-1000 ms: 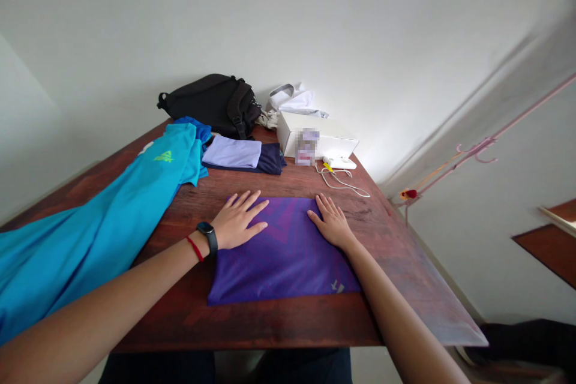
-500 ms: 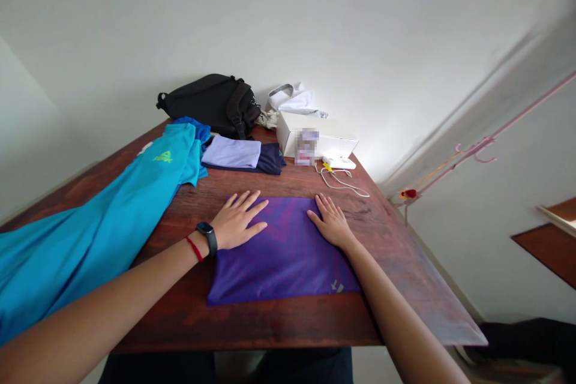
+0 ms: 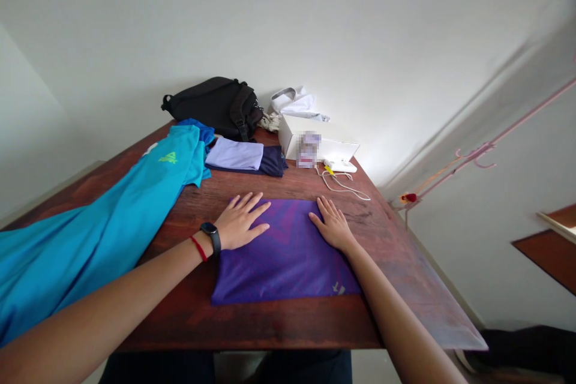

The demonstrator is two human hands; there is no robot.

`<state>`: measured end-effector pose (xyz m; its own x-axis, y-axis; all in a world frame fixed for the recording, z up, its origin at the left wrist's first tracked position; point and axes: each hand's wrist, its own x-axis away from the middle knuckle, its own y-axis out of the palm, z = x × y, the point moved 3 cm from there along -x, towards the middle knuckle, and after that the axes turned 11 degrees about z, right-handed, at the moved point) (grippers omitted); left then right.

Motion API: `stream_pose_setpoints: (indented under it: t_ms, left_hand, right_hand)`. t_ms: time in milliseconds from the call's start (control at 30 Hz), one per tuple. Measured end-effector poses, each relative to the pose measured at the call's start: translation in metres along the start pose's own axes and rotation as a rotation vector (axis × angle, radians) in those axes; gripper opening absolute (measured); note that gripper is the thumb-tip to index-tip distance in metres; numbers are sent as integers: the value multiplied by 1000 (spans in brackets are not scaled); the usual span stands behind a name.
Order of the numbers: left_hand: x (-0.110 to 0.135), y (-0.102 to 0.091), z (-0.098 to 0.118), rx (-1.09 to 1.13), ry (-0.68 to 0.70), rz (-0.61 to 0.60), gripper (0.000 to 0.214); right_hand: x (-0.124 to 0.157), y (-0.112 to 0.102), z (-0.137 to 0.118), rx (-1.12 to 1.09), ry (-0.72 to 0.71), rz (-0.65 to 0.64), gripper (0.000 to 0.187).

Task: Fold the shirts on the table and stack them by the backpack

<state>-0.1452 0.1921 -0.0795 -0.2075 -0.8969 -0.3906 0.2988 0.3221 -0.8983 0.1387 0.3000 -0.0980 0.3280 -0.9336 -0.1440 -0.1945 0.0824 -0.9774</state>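
A folded purple garment (image 3: 288, 264) lies flat on the dark wooden table (image 3: 252, 327) in front of me, with small pale marks near its lower right corner. My left hand (image 3: 240, 223) rests palm down on its upper left part, fingers spread. On the upper right part lies my right hand (image 3: 333, 225), flat with its fingers stretched out. Neither hand grips the cloth. To the left stretches a turquoise shirt (image 3: 121, 204) with a yellow-green logo, partly hidden behind my left forearm.
Behind are folded lavender cloth (image 3: 236, 153) on navy cloth (image 3: 272, 161), a black backpack (image 3: 209, 105), a white box (image 3: 292, 126), a white bag (image 3: 294, 101) and a white device with a cable (image 3: 339, 165). A pink pole (image 3: 517, 123) with hooks stands right of the table.
Both hands stay flat on the purple garment in nearly the same places. The whole view has shifted slightly; nothing was picked up or let go.
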Motion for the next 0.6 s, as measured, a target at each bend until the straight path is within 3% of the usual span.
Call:
stream_pose_setpoints:
  t_ms: [167, 333, 433, 600]
  left_hand:
    - [0, -1, -3, -7, 8, 3, 60]
    - [-5, -11, -13, 45, 21, 94, 54]
    - [-9, -18, -20, 47, -4, 130, 48]
    - [-9, -24, -29, -24, -84, 138, 44]
  right_hand:
    - [1, -2, 0, -59, 18, 29, 76]
    - [20, -24, -6, -97, 57, 73, 75]
    - [58, -40, -22, -75, -16, 78, 77]
    - [157, -46, -59, -131, -67, 104, 73]
